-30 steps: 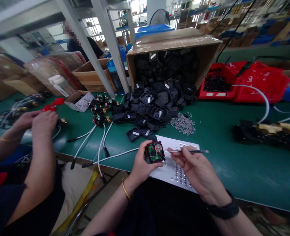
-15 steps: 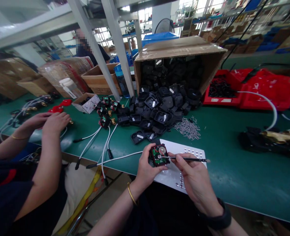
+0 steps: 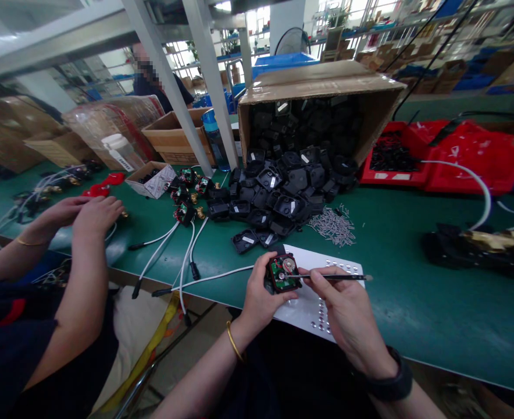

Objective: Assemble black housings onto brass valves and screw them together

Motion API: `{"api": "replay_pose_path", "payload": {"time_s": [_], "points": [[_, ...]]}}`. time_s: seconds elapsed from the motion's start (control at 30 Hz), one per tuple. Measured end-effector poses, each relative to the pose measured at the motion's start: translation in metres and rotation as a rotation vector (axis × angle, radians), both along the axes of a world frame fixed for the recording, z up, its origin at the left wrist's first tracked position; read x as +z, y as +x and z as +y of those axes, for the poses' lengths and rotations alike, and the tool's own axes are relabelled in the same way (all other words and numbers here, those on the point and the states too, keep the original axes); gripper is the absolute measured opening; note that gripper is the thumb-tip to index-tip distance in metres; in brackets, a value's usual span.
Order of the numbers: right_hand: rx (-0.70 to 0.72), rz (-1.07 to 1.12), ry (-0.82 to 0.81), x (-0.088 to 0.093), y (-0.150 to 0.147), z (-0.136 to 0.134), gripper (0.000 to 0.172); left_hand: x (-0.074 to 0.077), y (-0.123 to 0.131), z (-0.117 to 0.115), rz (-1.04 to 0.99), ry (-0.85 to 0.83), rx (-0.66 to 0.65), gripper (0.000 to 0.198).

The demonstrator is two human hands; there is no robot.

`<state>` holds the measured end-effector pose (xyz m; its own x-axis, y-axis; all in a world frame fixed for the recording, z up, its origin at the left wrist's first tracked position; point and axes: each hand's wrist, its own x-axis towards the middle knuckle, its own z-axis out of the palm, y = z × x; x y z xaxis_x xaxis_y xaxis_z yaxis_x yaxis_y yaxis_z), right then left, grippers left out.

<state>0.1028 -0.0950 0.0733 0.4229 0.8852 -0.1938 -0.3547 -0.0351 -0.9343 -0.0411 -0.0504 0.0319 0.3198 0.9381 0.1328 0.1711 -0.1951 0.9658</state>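
Note:
My left hand (image 3: 260, 299) is closed around a small black unit (image 3: 284, 272) with a green circuit board and red rim, held just above the near table edge. A white cable (image 3: 213, 276) runs from it to the left. My right hand (image 3: 343, 308) pinches a thin dark tool (image 3: 335, 277), and its tip rests on the unit's board. Under both hands lies a white tray (image 3: 322, 291) with rows of small round metal parts.
A tipped cardboard box (image 3: 318, 99) spills black plastic covers (image 3: 278, 192) onto the green table (image 3: 414, 291). Several small screws (image 3: 333, 226) lie beside them. Red bins (image 3: 435, 154) stand at the back right. A co-worker's hands (image 3: 80, 215) work at the left.
My right hand brought the tool's tip from the tray side onto the unit's board. The view shifted slightly upward; the co-worker's hands stayed in place.

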Motion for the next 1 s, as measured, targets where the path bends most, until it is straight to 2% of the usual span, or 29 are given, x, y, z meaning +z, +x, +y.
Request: {"api": "replay_pose_path", "payload": {"time_s": [0.4,0.77,0.87,1.0], "points": [[0.003,0.012,0.007,0.0001,-0.0008,0.0009,0.021,-0.0052,-0.0002,0.0009,0.013,-0.005,-0.008,0.080],[0.027,-0.008,0.025,-0.0013,-0.0002,-0.0002,0.019,-0.0027,0.0011,0.0003,0.011,0.008,0.009,0.078],[0.028,-0.032,0.038,-0.0035,0.0003,-0.0005,0.019,-0.0025,0.0012,0.0007,0.036,0.056,0.016,0.079],[0.023,-0.076,0.051,-0.0047,-0.0001,-0.0004,0.020,-0.0061,0.0024,0.0012,0.081,0.219,0.083,0.084]]}}
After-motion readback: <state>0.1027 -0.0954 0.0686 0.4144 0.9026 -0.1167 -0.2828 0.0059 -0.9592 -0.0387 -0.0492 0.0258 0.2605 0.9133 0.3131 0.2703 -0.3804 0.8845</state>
